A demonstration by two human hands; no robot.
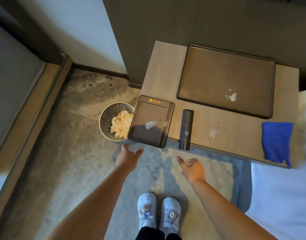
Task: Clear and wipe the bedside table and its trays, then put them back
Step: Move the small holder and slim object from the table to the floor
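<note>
Across the upper right, bench point(166, 70) carries large tray point(225, 78) at 1 o'clock, stiff, shallow-rimmed, white smear inside; grip by opposite rims, keep level. Small tray point(150, 121) at 12 o'clock overhangs the front-left corner above a bin point(116, 121), also smeared; looks light, rigid, easily tipped. Blue cloth point(277, 142) at 3 o'clock, soft, drapes the edge. Dark remote point(186, 129) between trays. Left hand point(127, 157) and right hand point(193, 168) hover below, fingers spread, empty.
</note>
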